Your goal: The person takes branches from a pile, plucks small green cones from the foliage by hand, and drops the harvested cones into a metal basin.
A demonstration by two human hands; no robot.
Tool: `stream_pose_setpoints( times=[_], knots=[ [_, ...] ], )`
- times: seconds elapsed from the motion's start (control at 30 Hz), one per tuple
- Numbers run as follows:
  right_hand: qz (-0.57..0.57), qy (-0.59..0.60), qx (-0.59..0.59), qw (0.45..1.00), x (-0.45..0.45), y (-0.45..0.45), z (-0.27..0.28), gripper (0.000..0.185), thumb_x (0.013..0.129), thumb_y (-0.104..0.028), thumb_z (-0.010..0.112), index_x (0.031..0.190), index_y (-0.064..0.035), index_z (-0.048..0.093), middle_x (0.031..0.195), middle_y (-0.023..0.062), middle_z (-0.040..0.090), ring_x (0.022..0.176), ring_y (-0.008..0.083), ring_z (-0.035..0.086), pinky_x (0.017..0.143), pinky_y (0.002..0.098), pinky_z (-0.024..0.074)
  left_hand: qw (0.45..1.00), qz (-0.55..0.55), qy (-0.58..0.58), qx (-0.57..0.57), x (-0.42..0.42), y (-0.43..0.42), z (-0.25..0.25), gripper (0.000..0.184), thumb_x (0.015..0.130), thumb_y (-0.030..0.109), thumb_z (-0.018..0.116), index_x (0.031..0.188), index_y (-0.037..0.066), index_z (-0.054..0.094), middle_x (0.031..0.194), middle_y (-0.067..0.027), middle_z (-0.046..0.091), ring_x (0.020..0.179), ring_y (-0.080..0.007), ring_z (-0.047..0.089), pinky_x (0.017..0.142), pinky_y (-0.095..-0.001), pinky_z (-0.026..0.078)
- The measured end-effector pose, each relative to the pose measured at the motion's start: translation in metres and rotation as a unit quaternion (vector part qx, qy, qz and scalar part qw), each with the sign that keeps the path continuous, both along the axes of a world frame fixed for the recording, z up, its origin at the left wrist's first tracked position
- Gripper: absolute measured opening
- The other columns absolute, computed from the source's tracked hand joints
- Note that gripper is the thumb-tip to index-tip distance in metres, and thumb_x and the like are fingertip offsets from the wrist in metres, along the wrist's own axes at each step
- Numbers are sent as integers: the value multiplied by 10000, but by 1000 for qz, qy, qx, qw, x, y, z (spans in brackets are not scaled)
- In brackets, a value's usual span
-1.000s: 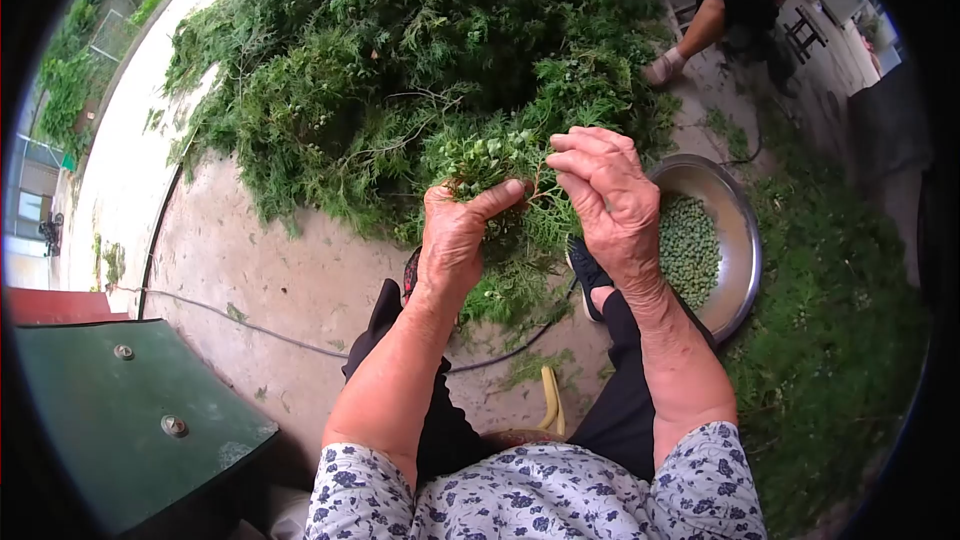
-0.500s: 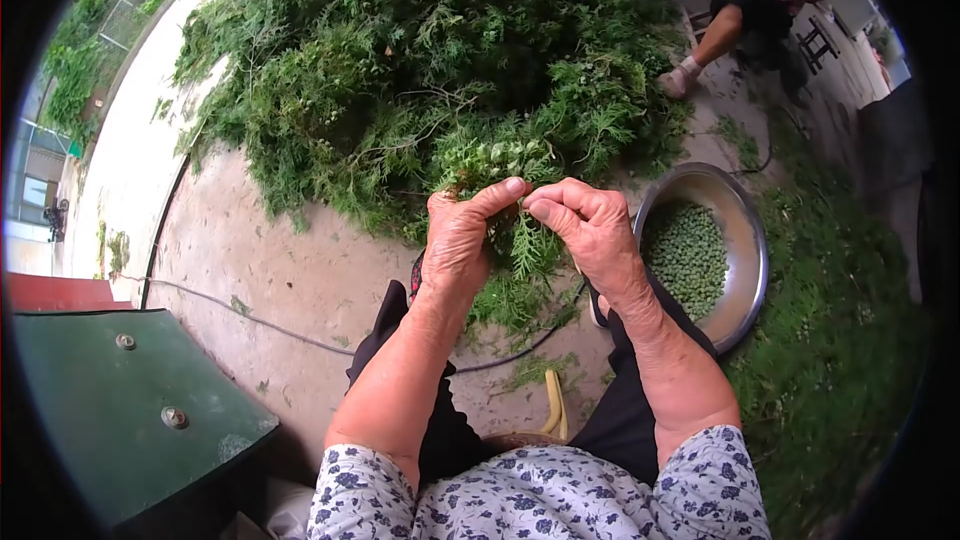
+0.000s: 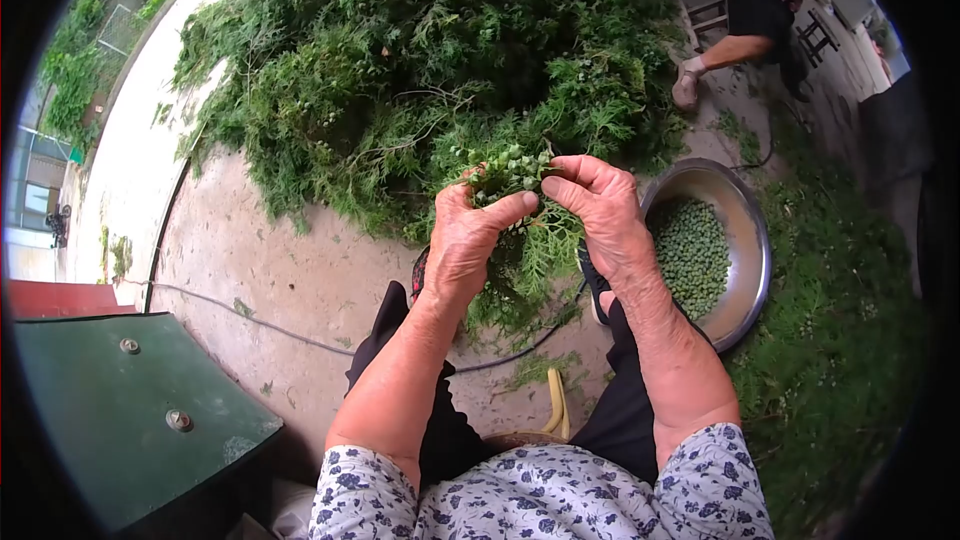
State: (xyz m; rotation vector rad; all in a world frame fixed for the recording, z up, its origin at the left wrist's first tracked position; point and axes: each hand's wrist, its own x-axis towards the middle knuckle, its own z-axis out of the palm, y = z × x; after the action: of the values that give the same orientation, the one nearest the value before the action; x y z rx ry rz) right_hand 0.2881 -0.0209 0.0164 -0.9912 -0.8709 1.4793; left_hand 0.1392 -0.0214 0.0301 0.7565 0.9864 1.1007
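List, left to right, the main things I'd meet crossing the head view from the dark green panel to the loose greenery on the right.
Dark green panel → left hand → right hand → metal bowl → loose greenery.

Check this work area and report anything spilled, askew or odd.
Mildly odd: a grey cable trails loosely across the concrete, a possible trip hazard, with stray green sprigs lying nearby. Otherwise nothing stands out; the metal bowl shows no clear spill.
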Motion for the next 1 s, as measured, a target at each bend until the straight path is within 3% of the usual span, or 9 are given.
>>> stream_pose_setpoints(
  times=[0.23,0.43,0.5,0.57,0.63,0.77,0.83,1.0],
  knots=[
    [33,24,-9,999,1,-2,2,199,786,42,591,983,10,577,892,25,600,796,68,555,740,203,467,998,-30,53,-1,-3,0,0,156,742,70,661,888,18,643,783,-13,631,674,-75,553,612,-223,439],
    [37,-65,27,997,-1,-4,2,251,766,69,571,1008,5,548,924,19,567,854,79,539,790,220,451,999,-22,14,-35,0,-1,-3,144,749,72,651,883,20,643,777,-8,622,660,-60,539,578,-216,430],
    [-32,-213,101,971,-2,-4,-1,243,754,86,557,983,4,564,905,3,560,821,71,532,762,212,452,996,-45,51,-49,-2,0,-4,143,750,66,648,884,18,643,782,-2,623,660,-59,539,584,-224,434],
    [-122,-374,145,908,7,1,9,219,758,89,543,957,4,580,884,-12,548,789,66,521,725,208,455,997,-36,60,-34,-2,-4,3,142,750,63,646,884,18,644,777,1,623,659,-59,538,590,-226,435],
    [-82,-114,37,989,18,9,9,168,793,24,533,948,-11,589,821,7,553,714,74,522,628,195,435,997,-27,69,-19,-4,-5,5,141,751,60,645,885,18,645,772,4,623,657,-59,538,595,-227,436],
    [24,128,-83,988,21,10,-2,139,864,-143,558,946,-32,575,815,5,561,682,83,522,574,196,400,993,-54,100,4,-6,-6,12,156,747,47,644,900,18,647,788,4,634,678,-65,548,634,-230,442],
    [44,81,-102,990,10,6,7,249,864,-295,593,926,-54,582,770,-30,541,623,44,509,494,173,376,993,-68,94,12,-6,-5,13,163,745,44,646,905,17,647,796,3,638,685,-66,550,646,-229,443],
    [94,24,-103,990,8,3,7,272,846,-286,618,952,-35,611,757,-27,560,601,30,490,467,169,363,991,-80,107,27,-11,-5,10,171,733,41,653,902,17,644,805,2,640,701,-66,550,656,-230,444]
  ],
)
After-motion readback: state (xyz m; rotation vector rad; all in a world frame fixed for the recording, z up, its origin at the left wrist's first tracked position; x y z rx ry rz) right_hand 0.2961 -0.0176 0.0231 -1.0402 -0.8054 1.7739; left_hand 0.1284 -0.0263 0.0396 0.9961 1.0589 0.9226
